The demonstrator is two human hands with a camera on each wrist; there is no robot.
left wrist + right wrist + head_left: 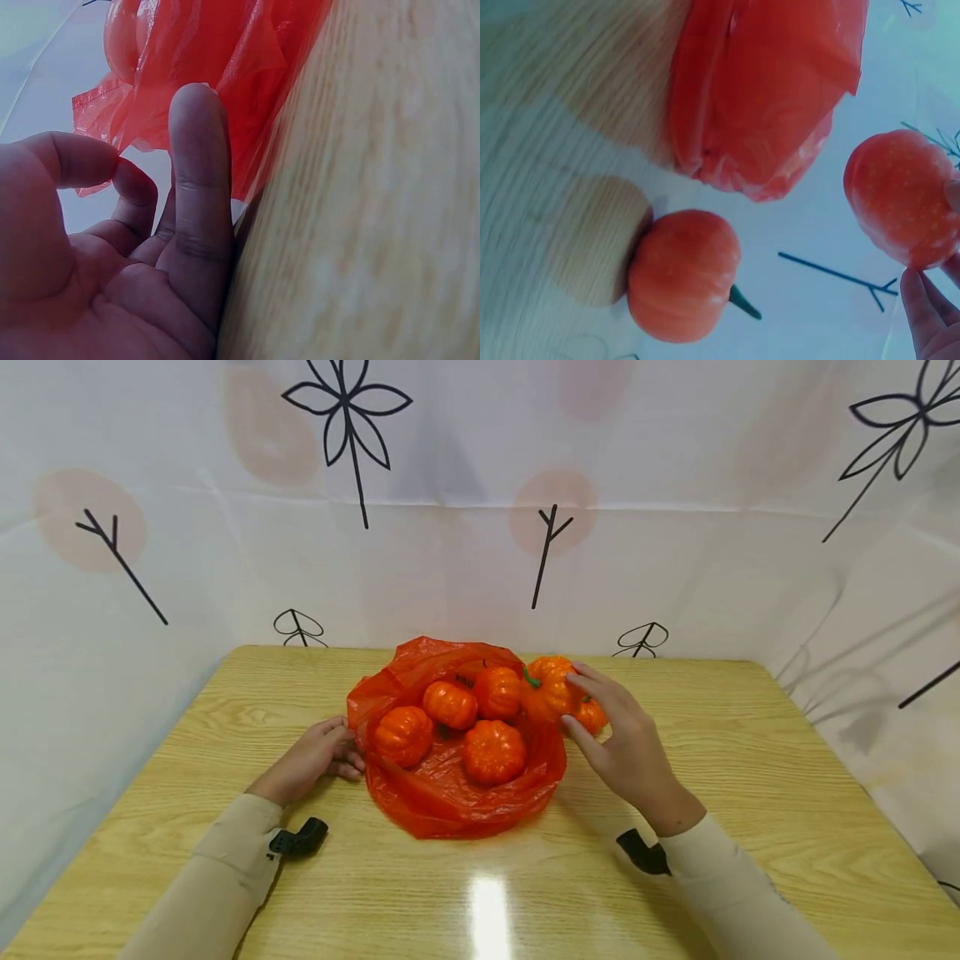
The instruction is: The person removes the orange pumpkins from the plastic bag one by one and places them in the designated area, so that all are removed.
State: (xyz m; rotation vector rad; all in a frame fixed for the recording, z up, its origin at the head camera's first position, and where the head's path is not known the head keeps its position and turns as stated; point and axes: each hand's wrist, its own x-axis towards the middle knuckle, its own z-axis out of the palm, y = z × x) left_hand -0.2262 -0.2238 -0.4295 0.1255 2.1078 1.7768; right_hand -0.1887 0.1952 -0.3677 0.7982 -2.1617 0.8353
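Note:
A red plastic bag (pixel 442 810) lies with its mouth spread wide, and several small orange pumpkins (pixel 493 752) sit inside it. At the bag's left edge my left hand (pixel 318 758) pinches the thin plastic between thumb and finger; the left wrist view shows the pinched bag edge (pixel 101 112) close up. My right hand (pixel 626 747) holds one pumpkin (pixel 553 687) with a green stem by its fingertips, raised at the bag's right rim. Beyond that hand, another pumpkin (pixel 682 277) with a green stem rests on the table outside the bag, partly hidden in the head view.
The light wooden table (pixel 465 893) runs back to a white cloth backdrop (pixel 450 560) printed with flowers and twigs. Black wrist mounts (pixel 300 837) are strapped on both sleeves.

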